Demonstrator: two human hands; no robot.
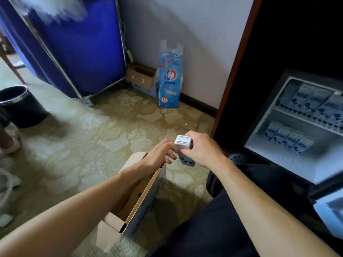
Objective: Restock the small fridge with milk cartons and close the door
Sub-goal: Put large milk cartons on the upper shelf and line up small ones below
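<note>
My right hand (201, 149) grips a small white and blue milk carton (183, 145) above the floor, left of the fridge. My left hand (159, 154) is beside it with fingers spread, touching or nearly touching the carton's left side. Below my left forearm sits an open cardboard box (141, 199); its inside is mostly hidden. The small fridge (289, 160) stands open at the right, lit inside. Several milk cartons (313, 101) line its upper shelf and several more (289, 139) stand on the lower level. Its open door (328, 212) shows at the lower right.
A blue laundry cart (78, 49) on a metal frame stands at the back left. A black bin (20, 106) is on the left. A blue pack of paper rolls (169, 80) and a small cardboard box (141, 75) lean by the wall. Patterned carpet covers the floor.
</note>
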